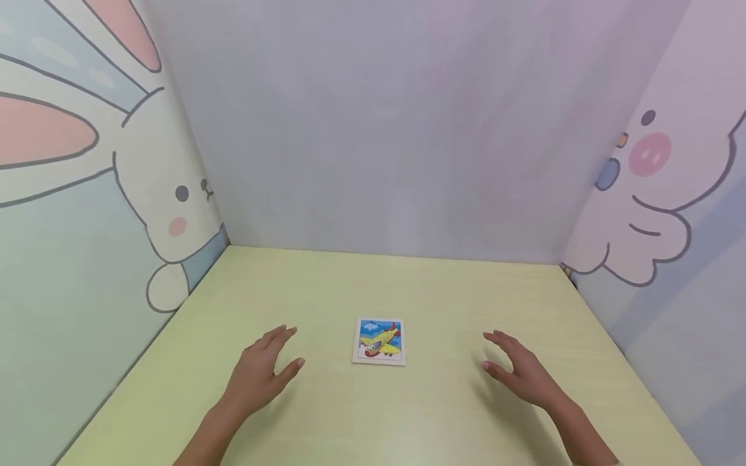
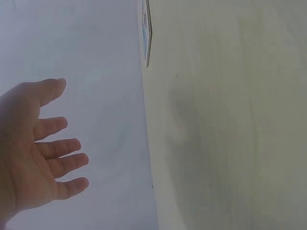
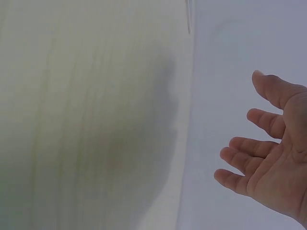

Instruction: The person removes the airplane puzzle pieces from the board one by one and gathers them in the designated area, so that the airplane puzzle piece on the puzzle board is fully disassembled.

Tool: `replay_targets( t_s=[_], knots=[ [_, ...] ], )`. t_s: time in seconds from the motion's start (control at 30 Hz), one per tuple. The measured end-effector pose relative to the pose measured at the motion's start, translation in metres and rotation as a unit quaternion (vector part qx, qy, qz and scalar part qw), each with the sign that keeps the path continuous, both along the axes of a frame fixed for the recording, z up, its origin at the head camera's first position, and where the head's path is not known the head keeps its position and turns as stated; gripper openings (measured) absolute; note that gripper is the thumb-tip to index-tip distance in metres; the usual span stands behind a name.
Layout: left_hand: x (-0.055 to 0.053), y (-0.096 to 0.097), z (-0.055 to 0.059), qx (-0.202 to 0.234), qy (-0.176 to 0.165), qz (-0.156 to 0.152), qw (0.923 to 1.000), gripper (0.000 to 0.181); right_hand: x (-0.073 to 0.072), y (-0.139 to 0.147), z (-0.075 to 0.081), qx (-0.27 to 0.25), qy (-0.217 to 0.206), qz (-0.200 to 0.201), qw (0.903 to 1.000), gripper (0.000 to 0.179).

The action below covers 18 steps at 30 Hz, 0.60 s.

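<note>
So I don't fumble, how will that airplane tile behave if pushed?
The airplane tile is probably stiff: its edges run straight. Lying flat on the table, it will likely slide rather than tip; its thin edge may be awkward to pinch.

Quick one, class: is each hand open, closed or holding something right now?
Left hand: open, nothing in its grip, apart from the airplane picture tile.
Right hand: open, nothing in its grip.
</note>
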<state>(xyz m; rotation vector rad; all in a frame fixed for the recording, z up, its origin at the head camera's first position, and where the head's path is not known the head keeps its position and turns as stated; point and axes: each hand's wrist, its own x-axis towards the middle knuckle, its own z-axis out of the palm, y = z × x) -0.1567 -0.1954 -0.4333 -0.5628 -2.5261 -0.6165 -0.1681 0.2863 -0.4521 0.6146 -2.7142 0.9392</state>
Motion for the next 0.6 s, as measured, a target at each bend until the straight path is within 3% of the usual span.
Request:
replay_targets(
  t_s=[0.27,0.4,0.6],
  knots=[
    [-0.013,0.023,0.000,-0.032,-0.029,-0.022,0.9988,0.051,-0.018,-0.016,0.000,-0.009,-0.002,0.044,0.9990,0.052],
    [-0.015,0.035,0.000,-0.050,-0.056,-0.030,0.9967,0.055,-0.022,-0.022,-0.002,-0.014,-0.009,0.054,0.9984,0.052],
    [-0.016,0.047,-0.002,-0.069,-0.057,-0.048,0.9948,0.055,-0.028,-0.035,-0.004,-0.029,-0.004,0.063,0.9976,0.050]
  ],
)
